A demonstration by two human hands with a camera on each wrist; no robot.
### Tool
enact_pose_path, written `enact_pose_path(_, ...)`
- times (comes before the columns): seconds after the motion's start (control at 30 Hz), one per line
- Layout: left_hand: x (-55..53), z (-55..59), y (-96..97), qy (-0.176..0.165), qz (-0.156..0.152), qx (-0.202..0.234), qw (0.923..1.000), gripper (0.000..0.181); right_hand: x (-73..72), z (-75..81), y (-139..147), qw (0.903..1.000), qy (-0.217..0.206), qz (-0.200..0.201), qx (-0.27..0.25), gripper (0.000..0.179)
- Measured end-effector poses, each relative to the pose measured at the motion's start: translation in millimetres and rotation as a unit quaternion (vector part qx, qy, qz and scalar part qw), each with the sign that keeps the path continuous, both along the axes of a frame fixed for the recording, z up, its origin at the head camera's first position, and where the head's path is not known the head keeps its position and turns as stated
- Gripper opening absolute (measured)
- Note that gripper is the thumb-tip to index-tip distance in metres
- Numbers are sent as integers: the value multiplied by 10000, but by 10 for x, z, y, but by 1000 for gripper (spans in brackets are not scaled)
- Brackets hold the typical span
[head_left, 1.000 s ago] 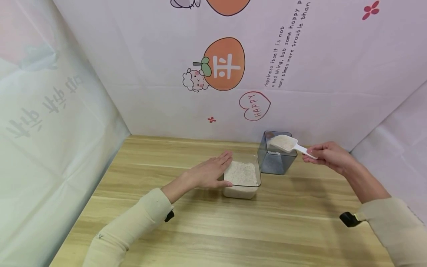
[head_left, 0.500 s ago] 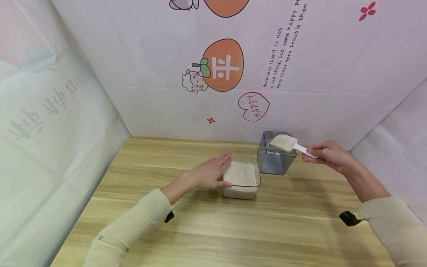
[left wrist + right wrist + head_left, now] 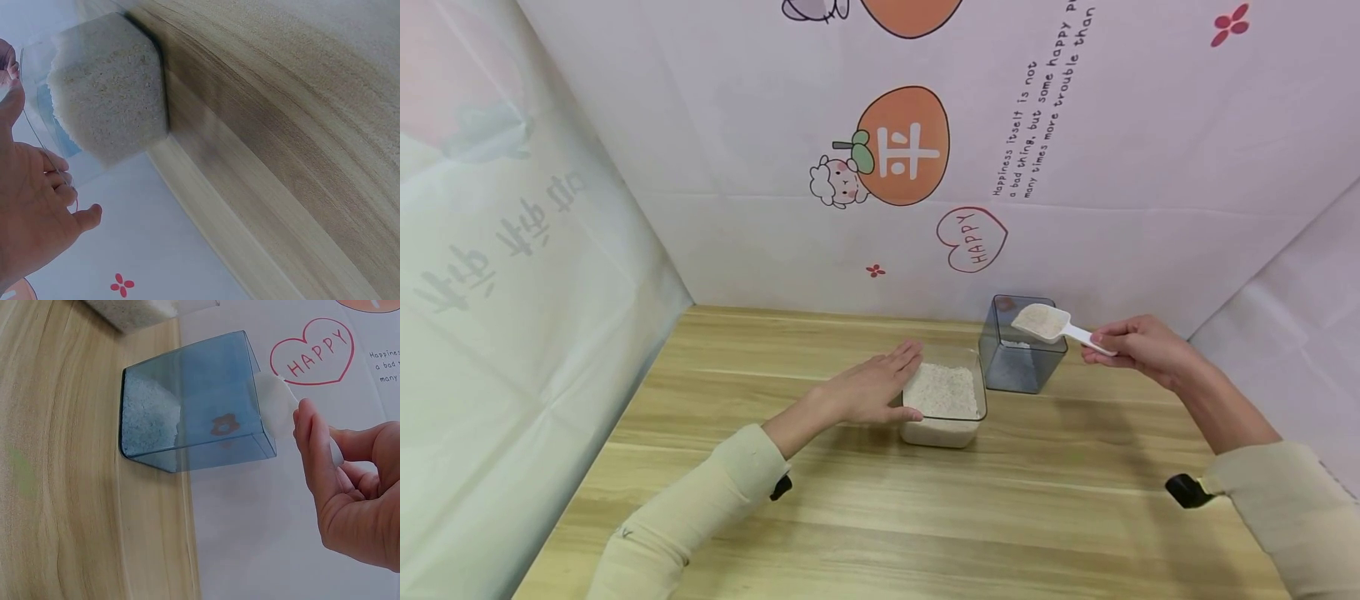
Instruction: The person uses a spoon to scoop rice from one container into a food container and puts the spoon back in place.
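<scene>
My right hand pinches the handle of a white scoop, whose bowl is heaped with pale grain that looks like rice. The bowl is over the mouth of a blue see-through container, its tip inside the rim in the head view. Some grain lies in the bottom of that container. To its left stands a clear container, filled well up with the same pale grain. My left hand rests along this container's left rim, fingers extended and thumb at the near edge.
Both containers stand on a wood-grain table near its back edge. A white printed sheet rises behind them, close to the blue container. Pale sheets also hang at the left and right sides.
The scoop has shifted slightly to the right over the blue container, still heaped with grain. My left hand and both containers stay in place.
</scene>
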State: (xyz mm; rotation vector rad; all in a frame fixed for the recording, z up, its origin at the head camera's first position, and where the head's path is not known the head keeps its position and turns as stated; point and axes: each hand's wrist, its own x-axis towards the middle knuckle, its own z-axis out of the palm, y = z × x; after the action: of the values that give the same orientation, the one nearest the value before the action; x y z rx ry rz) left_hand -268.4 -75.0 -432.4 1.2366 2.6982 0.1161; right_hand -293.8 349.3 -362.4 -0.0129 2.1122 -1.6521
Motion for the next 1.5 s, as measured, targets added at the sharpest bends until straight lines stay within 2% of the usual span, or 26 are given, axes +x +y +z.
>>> enact_pose_path(0.2, -2, -7, 0, -22, 31, -30, 10000, 98, -13, 5, -12, 9999, 12, 18, 164, 18)
enact_pose_path(0.47, 1, -3, 2, -29, 32, -21, 10000, 97, -24, 8, -27, 9993, 27, 63, 355, 32)
enact_pose_path(0.87, 5, 2, 6, -38, 28, -3, 10000, 97, -24, -1, -36, 9978, 149, 192, 621, 43)
enact_pose_path(1.5, -12, -13, 5, 26, -2, -27, 10000, 98, -34, 20, -52, 9967, 223, 221, 744, 41)
